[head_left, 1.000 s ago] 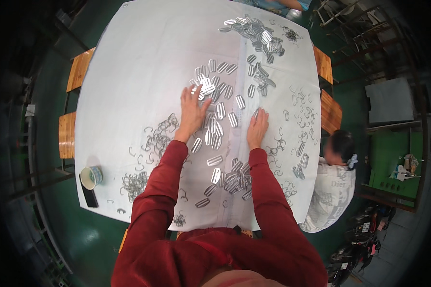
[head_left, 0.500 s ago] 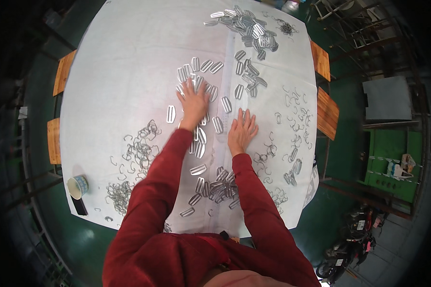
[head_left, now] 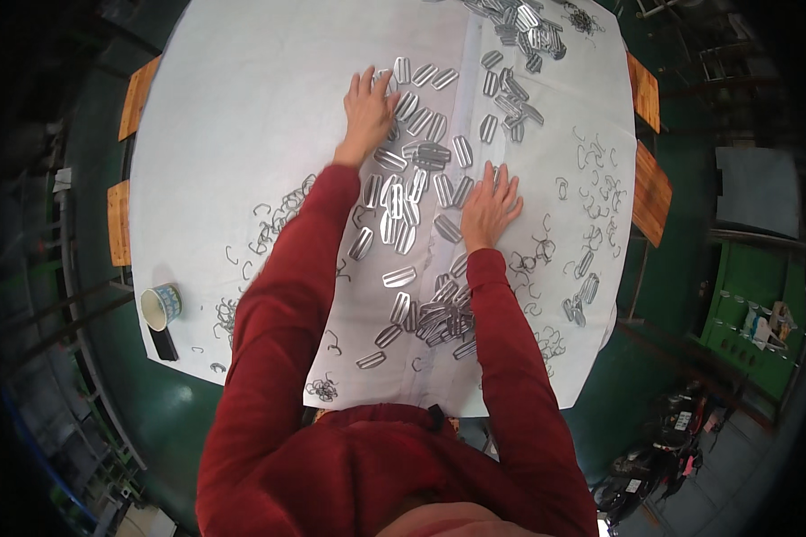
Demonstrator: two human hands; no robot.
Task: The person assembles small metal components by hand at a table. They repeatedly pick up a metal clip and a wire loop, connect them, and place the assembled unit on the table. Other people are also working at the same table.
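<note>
Since the earlier frame, the left hand of the person had moved farther and a little to the left, while the right hand stayed at almost the same part of the white table cover. Several silver slotted pieces, before under or near the left hand, were now lying uncovered between the two hands. From my distant place I saw that the left hand was not clenched: its fingers were spread and a little bent at the far left edge of this middle group. I could not tell if the fingertips pressed on a piece there. The right hand was also released, fingers stretched and palm down, just to the right of the group; a bit of metal seemed to show at its fingertips. Some pieces lay singly, others overlapped. One far pile of them was at the far right, and a near pile lay beside the right sleeve. Thin curved wires were scattered at the left, partly hidden by the left sleeve, and other loose wires at the right. A cup stood at the near left, just beside a flat dark object.
</note>
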